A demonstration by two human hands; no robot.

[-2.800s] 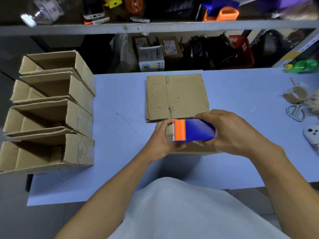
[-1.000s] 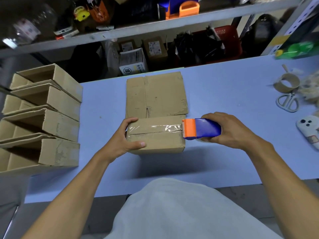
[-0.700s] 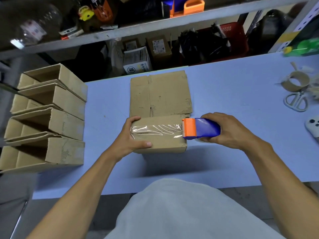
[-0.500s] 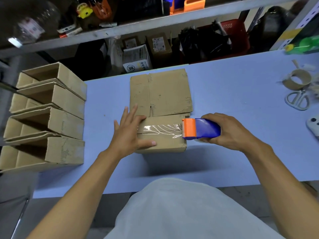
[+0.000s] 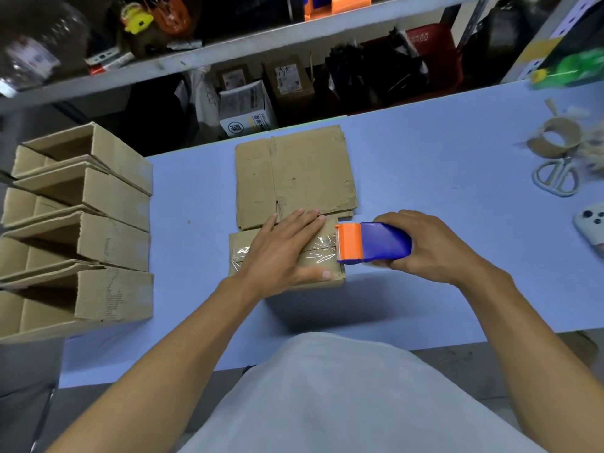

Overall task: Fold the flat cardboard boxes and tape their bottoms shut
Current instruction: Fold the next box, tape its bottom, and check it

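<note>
The box [image 5: 287, 256] stands bottom-up near the front edge of the tabletop [image 5: 441, 178], right before the person, with a strip of clear tape [image 5: 322, 248] laid along its seam. In the head view, the only one here, the left hand [image 5: 284, 250] lies flat on the box with straight fingers [image 5: 304, 220] spread over the tape, pressing it down and holding nothing. The right hand [image 5: 428, 245] grips the blue dispenser [image 5: 376, 245], fingers curled round its body, with the orange cutter end at the box's right edge, where the tape seems not yet cut.

Just behind the box lies a pile of flat boxes [image 5: 294, 174], touching or almost touching it. Four folded boxes [image 5: 81, 230] lie on their sides in a row at the left, well apart from the work. At the far right are a tape core [image 5: 555, 138], scissors [image 5: 555, 176] and a phone [image 5: 591, 220].

The step in hand looks to be smoothing the strip and tearing it off. The tape already shows wrinkles, so a hurried press could trap creases and leave the seam weakly held. If the dispenser is pulled off without the box being pinned, the light box may slide or tip toward the right, or the strip may lift off the cardboard. A tear made at a slant could leave a ragged tail that does not wrap over the side. How far the tape runs down either side wall cannot be seen from here.
</note>
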